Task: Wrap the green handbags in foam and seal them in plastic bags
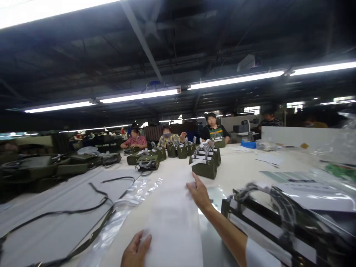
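Note:
A long white sheet [174,218] of paper or thin foam lies along the table in front of me. My left hand [135,250] rests at its near left edge, fingers laid on the sheet. My right hand [200,194] reaches out flat over the sheet's far right side, fingers stretched. Neither hand grips anything that I can see. A dark green bag [280,226] with wrapped handles sits close on my right, beside my forearm.
Clear plastic film [122,211] and dark straps [69,212] lie on the left of the table. More green bags [205,165] stand farther along. Several people sit at the far end. Paper and plastic bags [311,185] cover the right side.

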Available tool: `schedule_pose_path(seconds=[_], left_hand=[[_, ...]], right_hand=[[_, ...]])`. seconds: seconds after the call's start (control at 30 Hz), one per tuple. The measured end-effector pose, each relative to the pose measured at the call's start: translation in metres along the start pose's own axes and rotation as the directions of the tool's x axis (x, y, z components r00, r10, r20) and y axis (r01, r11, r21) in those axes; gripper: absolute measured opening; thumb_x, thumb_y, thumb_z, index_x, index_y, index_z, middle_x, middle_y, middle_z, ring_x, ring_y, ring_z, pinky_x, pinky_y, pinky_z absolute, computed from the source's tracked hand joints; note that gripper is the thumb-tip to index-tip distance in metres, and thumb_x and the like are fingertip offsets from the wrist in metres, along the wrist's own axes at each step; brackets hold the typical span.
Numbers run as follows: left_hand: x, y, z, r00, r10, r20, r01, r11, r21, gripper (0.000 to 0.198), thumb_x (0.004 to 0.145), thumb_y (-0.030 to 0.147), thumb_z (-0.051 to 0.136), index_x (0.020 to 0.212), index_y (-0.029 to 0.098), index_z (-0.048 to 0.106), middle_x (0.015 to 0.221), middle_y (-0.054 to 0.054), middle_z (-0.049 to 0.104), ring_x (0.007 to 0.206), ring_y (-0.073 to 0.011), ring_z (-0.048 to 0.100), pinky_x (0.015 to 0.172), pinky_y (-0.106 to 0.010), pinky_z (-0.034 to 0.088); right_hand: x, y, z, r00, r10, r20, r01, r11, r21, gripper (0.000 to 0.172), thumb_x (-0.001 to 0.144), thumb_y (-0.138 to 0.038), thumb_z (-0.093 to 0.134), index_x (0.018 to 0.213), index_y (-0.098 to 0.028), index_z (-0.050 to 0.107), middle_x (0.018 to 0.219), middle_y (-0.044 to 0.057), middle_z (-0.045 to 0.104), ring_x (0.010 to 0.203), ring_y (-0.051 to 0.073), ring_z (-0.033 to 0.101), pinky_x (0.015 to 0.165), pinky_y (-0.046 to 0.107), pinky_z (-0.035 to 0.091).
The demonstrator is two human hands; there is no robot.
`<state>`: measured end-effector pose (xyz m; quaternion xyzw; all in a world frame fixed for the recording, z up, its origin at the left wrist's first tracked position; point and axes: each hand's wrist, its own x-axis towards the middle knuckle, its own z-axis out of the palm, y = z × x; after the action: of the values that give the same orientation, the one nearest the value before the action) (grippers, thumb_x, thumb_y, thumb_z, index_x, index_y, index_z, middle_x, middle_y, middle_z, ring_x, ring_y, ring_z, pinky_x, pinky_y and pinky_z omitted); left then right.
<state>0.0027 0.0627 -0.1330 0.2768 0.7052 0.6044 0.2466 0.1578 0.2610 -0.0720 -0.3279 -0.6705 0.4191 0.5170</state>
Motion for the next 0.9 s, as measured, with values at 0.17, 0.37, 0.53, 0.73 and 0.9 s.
schedule_pose_path(seconds=[0.17, 0.37, 0.53, 0.73, 0.9], left_hand=[[-0.014, -0.008, -0.017, 0.994, 0.042, -0.101, -0.040, 0.999, 0.021, 0.055, 0.061, 0.054, 0.059, 0.099, 0.014, 0.058, 0.086, -0.003, 0.064, 0.074, -0.0179, 0.058, 0.058, -0.024, 0.045], [-0.021, -0.029, -0.048, 0.995, 0.011, -0.095, -0.003, 0.996, 0.085, 0.056, 0.070, 0.057, 0.051, 0.108, 0.017, 0.053, 0.074, 0.002, 0.057, 0.059, -0.0101, 0.049, 0.047, -0.017, 0.034], [-0.030, -0.072, -0.066, 0.993, -0.027, -0.118, 0.058, 0.961, 0.269, 0.043, 0.070, 0.051, 0.051, 0.089, 0.013, 0.059, 0.059, 0.003, 0.052, 0.051, -0.0113, 0.046, 0.047, -0.020, 0.032], [-0.041, -0.097, -0.072, 0.988, 0.001, -0.157, 0.079, 0.860, 0.504, 0.020, 0.072, 0.037, 0.051, 0.074, 0.018, 0.058, 0.064, 0.000, 0.056, 0.065, -0.0166, 0.053, 0.060, -0.024, 0.035], [-0.039, -0.102, -0.082, 0.989, -0.014, -0.147, 0.098, 0.807, 0.582, 0.025, 0.075, 0.042, 0.046, 0.081, 0.020, 0.056, 0.071, -0.002, 0.059, 0.072, -0.0192, 0.056, 0.066, -0.026, 0.038]], right_hand=[[-0.011, -0.022, 0.026, 0.983, -0.034, 0.179, 0.025, 0.998, 0.052, 0.063, 0.076, -0.030, 0.052, 0.135, -0.020, 0.030, 0.071, -0.002, 0.058, 0.054, 0.011, 0.054, 0.052, 0.022, 0.048], [-0.025, -0.024, 0.053, 0.950, -0.155, 0.271, 0.073, 0.954, 0.290, 0.071, 0.079, -0.040, 0.051, 0.139, -0.027, 0.014, 0.085, 0.000, 0.059, 0.057, 0.010, 0.057, 0.048, 0.023, 0.049], [-0.056, 0.066, 0.074, 0.939, 0.194, 0.283, -0.187, 0.981, -0.051, 0.072, 0.078, -0.036, 0.049, 0.139, -0.013, 0.016, 0.078, 0.003, 0.061, 0.052, 0.013, 0.057, 0.046, 0.025, 0.048], [-0.082, 0.093, 0.083, 0.955, 0.183, 0.232, -0.103, 0.942, -0.320, 0.065, 0.077, -0.024, 0.052, 0.135, -0.009, 0.029, 0.107, 0.016, 0.058, 0.100, 0.026, 0.054, 0.086, 0.042, 0.043], [-0.140, 0.058, 0.083, 0.820, -0.157, 0.551, 0.406, 0.838, -0.366, 0.055, 0.085, -0.029, 0.044, 0.136, -0.018, 0.029, 0.144, 0.008, 0.020, 0.133, 0.023, 0.013, 0.108, 0.045, 0.012]])
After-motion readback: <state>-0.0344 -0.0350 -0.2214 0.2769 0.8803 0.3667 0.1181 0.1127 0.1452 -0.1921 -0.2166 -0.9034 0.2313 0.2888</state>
